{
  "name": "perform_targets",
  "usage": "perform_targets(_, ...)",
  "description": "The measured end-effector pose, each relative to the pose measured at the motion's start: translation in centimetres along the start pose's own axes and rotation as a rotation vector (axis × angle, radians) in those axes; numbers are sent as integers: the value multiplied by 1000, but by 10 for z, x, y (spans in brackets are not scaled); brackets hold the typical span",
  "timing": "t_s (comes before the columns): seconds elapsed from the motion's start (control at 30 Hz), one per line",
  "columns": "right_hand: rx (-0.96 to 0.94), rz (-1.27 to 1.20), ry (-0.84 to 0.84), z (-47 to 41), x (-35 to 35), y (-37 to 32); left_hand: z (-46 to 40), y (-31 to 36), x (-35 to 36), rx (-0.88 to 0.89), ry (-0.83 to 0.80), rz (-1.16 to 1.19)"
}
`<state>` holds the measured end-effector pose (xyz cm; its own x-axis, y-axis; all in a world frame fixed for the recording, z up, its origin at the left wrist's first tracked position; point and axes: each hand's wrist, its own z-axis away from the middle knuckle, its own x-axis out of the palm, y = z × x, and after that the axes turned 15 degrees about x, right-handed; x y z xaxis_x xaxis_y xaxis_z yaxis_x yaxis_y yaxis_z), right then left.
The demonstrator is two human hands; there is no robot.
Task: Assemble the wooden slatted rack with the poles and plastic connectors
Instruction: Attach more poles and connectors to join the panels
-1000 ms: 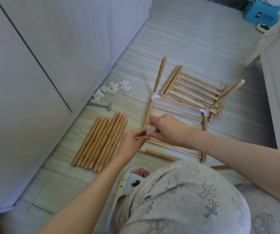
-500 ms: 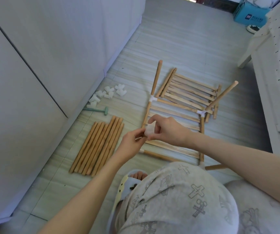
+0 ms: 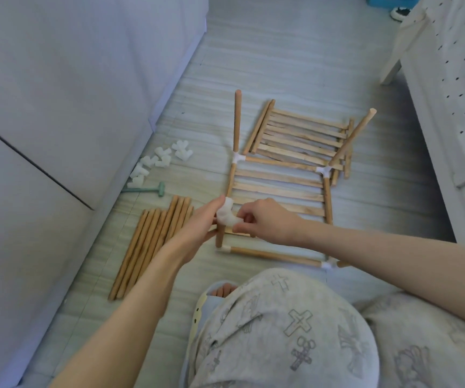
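Well begun, far from finished, by the look of it. Left of the left hand (image 3: 197, 222): a bundle of loose round wooden poles (image 3: 153, 242) flat on the pale striped floor (image 3: 281, 51), none fitted yet. Beyond that hand and further left: a scatter of spare white plastic connectors (image 3: 158, 161) near the foot of the grey cabinet wall (image 3: 71, 93), with a small green plastic mallet (image 3: 147, 189) just this side of them.

Left hand with fingers mostly straight, pressed against the left side of a white plastic elbow connector (image 3: 227, 215). Right hand (image 3: 265, 219) curled, pinching the same connector from the right. Connector seated atop a short upright pole (image 3: 219, 236) at the near left corner of the partly built wooden slatted frame (image 3: 279, 191); how deep it sits, not visible.

Right of both hands: frame lying flat, slats joined to side rails, white joints at the four corners, two poles rising from the far corners. Beyond it, a second loose slatted wooden panel (image 3: 301, 133), unattached.

Left to do, apparently: remaining uprights, second shelf, many connectors.

Far right: white bed frame (image 3: 410, 93), close to the frame's right side and likely to crowd the work there. Below the hands: knees in grey patterned fabric (image 3: 281, 331), near the frame's front rail.
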<state>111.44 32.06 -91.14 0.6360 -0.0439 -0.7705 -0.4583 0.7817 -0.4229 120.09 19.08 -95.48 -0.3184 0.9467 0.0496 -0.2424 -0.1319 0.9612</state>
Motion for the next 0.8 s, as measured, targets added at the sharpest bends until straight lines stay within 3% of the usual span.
perform_targets(0.23,-116,37,136,-7,14,2,-5,-23,-1,25,53,83)
perform_targets(0.37,-164,76,115,-11,19,5,-9,-57,12,101,122,-46)
perform_targets(0.53,-198,49,116,-17,15,6,-23,-65,21,188,275,-29)
perform_targets(0.8,-273,68,8,-27,0,4,-29,-67,24,272,304,-16)
